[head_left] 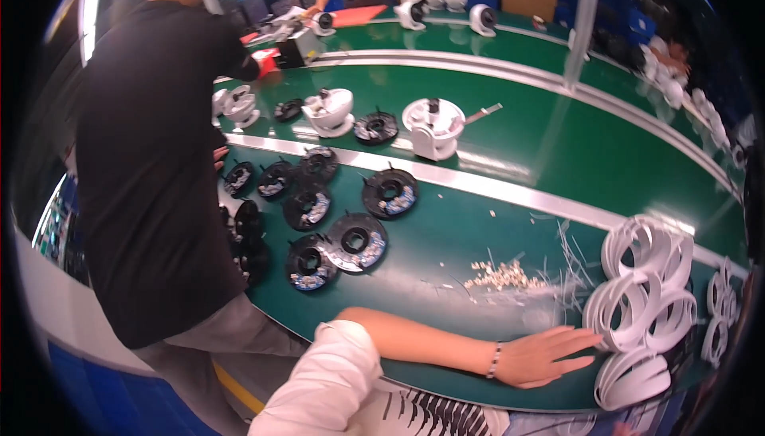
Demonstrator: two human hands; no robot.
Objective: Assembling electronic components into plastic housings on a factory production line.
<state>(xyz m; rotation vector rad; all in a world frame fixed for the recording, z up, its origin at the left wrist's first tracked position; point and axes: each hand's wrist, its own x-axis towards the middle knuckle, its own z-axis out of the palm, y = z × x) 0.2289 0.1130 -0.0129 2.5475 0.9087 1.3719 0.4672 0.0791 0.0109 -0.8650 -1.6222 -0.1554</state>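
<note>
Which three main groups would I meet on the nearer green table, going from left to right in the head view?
Round black discs, loose pile of small cream-coloured pieces, grouped curved white bands.

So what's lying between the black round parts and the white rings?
In the head view, small cream pieces and thin, clear strips lie scattered between the black round parts and the white rings.

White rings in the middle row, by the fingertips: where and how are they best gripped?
Probably the left rim of the white rings, pinched with fingers through the open middle and thumb outside, since the band is thin. Coming from the left looks best: the left hand points that way, and more rings crowd the right. Fingertip contact is unclear.
</note>
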